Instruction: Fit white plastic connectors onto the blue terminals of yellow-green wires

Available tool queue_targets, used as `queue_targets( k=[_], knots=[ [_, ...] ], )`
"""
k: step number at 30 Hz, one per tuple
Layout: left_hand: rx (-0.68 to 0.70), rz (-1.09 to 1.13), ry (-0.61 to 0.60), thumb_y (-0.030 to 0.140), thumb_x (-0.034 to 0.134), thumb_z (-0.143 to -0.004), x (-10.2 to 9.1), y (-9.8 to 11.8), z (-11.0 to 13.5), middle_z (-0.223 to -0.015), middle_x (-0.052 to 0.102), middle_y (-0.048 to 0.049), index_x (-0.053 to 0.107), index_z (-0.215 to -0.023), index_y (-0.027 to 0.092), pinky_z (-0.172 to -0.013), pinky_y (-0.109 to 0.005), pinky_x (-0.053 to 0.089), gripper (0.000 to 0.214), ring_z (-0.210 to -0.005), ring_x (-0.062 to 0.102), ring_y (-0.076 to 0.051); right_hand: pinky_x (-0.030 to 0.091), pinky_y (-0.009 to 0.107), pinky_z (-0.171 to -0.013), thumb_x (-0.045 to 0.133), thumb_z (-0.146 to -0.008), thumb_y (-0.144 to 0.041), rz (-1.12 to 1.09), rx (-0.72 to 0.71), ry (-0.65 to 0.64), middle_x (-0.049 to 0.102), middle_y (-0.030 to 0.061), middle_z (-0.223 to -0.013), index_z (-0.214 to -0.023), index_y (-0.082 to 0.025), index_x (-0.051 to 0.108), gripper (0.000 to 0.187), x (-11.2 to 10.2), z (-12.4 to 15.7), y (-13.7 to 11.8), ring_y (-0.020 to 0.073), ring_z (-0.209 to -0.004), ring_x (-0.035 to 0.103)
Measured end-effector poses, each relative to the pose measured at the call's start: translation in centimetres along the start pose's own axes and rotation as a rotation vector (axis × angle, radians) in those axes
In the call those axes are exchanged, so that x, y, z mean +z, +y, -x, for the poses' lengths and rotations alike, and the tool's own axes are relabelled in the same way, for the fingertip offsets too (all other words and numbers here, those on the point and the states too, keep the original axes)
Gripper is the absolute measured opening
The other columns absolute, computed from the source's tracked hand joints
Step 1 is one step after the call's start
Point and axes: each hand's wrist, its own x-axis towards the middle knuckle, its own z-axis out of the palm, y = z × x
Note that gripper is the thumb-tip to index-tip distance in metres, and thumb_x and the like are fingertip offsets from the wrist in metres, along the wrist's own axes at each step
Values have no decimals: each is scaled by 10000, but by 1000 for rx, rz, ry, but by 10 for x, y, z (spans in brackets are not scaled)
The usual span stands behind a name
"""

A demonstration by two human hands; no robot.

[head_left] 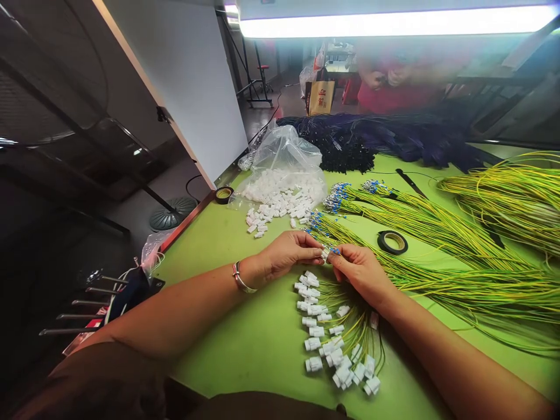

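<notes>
My left hand (294, 254) pinches a small white plastic connector housing (325, 253) between thumb and fingers. Facing it, my right hand (359, 269) is closed on a yellow-green wire whose blue-tipped end (335, 251) meets the housing. How far the tip sits inside cannot be made out. Below my hands, several wires fan out with white connectors (312, 344) on their ends. Just beyond my fingers lie bundles of yellow-green wires (420, 233) with blue and silver terminals (336, 197). Loose white housings (284, 201) spill from a clear plastic bag (286, 149) behind my left hand.
Rolls of black tape lie on the green table (219, 326), one roll (392, 242) among the wires, another (224, 195) at the left edge. Dark cables (394, 134) cover the back. A coil of yellow-green wire (511, 204) is at right. A person (394, 81) works beyond.
</notes>
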Motion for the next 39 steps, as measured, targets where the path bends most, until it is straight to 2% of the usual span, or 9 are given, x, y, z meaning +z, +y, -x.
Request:
queue_targets(
  k=[7,12,14,16,20,24,29,35,39],
  knots=[
    [83,-378,-143,223,766,-660,-2,5,2,-640,677,-30,684,-778,91,-600,-210,482,195,-575,610,-98,383,225,-443,645,-750,-482,-175,89,103,600,2,-568,-650,-170,588,333,-2,-1,5,93,-445,480],
    [96,-782,-656,149,677,-733,12,0,20,-826,732,-48,732,-883,122,-674,-196,490,162,-692,637,-117,247,209,-371,650,-763,-493,-267,77,270,556,-18,-590,-796,-164,645,331,-6,-4,15,62,-412,359],
    [138,-857,-734,167,659,-759,14,3,22,-867,735,-46,734,-914,137,-702,-194,490,175,-726,647,-123,207,215,-376,641,-774,-474,-250,65,255,531,-22,-576,-773,-157,640,316,-6,-5,16,59,-415,331],
    [277,-1013,-512,172,628,-782,8,10,18,-830,728,-41,735,-880,142,-701,-205,482,148,-713,637,-123,203,220,-388,623,-783,-442,-225,56,225,525,-18,-561,-735,-153,627,293,-6,-4,15,63,-426,329],
    [676,-1376,321,132,511,-837,-22,29,-4,-874,683,-95,718,-909,129,-816,-317,466,219,-845,603,-184,191,216,-400,585,-790,-373,-204,66,208,583,-22,-564,-870,-173,596,215,-1,-3,10,68,-422,304],
    [719,-1646,239,12,437,-791,-53,33,-23,-898,637,-100,716,-946,163,-833,-335,455,353,-904,562,-200,226,216,-419,610,-763,-379,-155,75,198,624,-10,-572,-849,-181,552,223,2,-2,8,74,-429,334],
    [647,-1669,252,100,482,-838,-61,28,-27,-831,610,-86,715,-897,166,-794,-319,456,249,-862,558,-195,313,229,-488,646,-711,-343,-102,21,222,533,-31,-526,-716,-168,571,190,3,-3,7,93,-493,411],
    [684,-1468,320,139,508,-844,-49,30,-19,-917,660,-78,687,-916,158,-853,-341,454,194,-895,576,-184,290,233,-474,667,-706,-363,-137,12,239,517,-32,-554,-746,-159,602,217,2,-4,10,90,-493,387],
    [643,-980,344,212,556,-828,-26,32,-7,-893,659,-54,683,-923,146,-750,-272,472,172,-802,582,-135,248,233,-442,666,-708,-376,-142,33,259,507,-33,-559,-762,-165,606,226,1,-3,11,84,-470,344]
  ],
)
